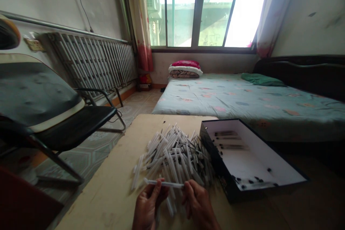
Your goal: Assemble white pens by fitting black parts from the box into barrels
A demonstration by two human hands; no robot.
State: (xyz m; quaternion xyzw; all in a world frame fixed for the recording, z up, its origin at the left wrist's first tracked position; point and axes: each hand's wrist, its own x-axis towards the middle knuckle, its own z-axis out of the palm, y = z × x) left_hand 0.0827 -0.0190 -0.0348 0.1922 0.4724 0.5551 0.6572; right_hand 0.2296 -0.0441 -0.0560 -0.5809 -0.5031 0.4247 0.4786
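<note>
Left hand (147,201) and right hand (198,203) are both closed by the fingertips on one white pen barrel (164,184), held level at the near edge of the desk (107,194). Just beyond lies a large pile of pen parts (175,152), unsorted. The open box (280,176) to the right holds only a few finished pens and loose caps. Judgement: most of the work remains.
</note>
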